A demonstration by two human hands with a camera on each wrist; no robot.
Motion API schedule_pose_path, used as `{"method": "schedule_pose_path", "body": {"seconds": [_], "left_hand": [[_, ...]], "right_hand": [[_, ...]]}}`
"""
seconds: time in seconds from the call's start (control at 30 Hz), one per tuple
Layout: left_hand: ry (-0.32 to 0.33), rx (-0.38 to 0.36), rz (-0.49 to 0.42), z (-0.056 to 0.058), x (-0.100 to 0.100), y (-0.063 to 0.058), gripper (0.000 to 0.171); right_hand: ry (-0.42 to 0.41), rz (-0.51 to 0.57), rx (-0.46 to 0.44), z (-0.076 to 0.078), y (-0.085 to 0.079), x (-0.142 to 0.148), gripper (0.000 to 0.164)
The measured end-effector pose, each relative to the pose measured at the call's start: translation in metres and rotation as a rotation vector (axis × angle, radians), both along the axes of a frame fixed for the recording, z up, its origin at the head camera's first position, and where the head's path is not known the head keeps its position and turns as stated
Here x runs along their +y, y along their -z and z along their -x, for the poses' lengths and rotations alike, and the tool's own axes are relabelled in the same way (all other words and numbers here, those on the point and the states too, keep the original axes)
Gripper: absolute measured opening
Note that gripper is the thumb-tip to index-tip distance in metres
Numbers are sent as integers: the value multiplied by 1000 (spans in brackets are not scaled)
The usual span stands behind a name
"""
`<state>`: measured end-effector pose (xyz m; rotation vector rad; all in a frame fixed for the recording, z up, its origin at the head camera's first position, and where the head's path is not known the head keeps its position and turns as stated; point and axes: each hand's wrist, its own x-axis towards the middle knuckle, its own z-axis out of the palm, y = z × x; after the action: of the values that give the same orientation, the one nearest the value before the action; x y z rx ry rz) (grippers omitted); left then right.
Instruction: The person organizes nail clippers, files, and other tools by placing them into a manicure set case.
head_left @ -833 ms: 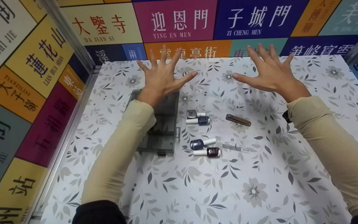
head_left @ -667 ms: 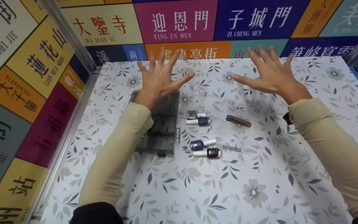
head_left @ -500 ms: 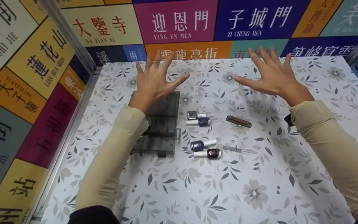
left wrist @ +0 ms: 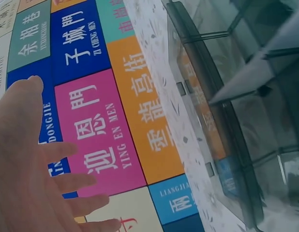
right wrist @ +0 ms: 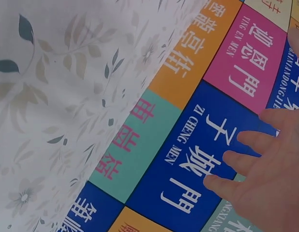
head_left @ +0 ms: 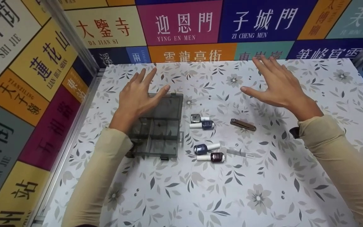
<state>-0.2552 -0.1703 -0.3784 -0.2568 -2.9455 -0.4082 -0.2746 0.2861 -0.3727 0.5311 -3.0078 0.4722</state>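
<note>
1. Grey translucent case (head_left: 165,107), open on the floral-patterned table (head_left: 184,201); I see divided compartments in its near half.
2. Left hand (head_left: 137,94), raised and spread, thumb apart from the fingers; from the head view it overlaps the case's far left part, while the left wrist view shows a gap between them.
3. Right hand (head_left: 279,86), likewise spread, thumb extended, above the table's far right portion.
4. Polish bottles, white-capped, lying right of the case: silver (head_left: 195,118) just beside dark blue (head_left: 208,125); nearer me, blue (head_left: 200,149) beside maroon (head_left: 217,157).
5. Brown nail clipper (head_left: 243,124), between bottles and right hand.
6. Slim clear item (head_left: 240,153), details indistinct.
</note>
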Motion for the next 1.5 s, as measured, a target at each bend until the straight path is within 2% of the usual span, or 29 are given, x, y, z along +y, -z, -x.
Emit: {"method": "schedule_pose_path", "body": {"seconds": [0.13,0.33,0.57,0.83,1.13,1.37,1.5], "left_hand": [[-4,0,-33,-12,-8,4,93],[-30,-47,-97,-31,-21,8,93],[-54,-79,-158,-49,-37,19,89],[-97,-108,-186,-68,-56,35,86],[-91,-78,-240,-73,-68,52,76],[-80,-66,-270,-71,-74,60,46],[-91,-70,-283,-71,-78,62,35]], "right_hand": [[-15,16,34,-10,2,-3,103],[-38,52,70,-22,8,-9,98],[-60,79,113,-32,21,-16,91],[-63,90,89,-44,36,-22,81],[-84,76,72,-52,48,-26,71],[-146,83,79,-55,60,-44,64],[-178,82,60,-56,63,-59,59]]}}
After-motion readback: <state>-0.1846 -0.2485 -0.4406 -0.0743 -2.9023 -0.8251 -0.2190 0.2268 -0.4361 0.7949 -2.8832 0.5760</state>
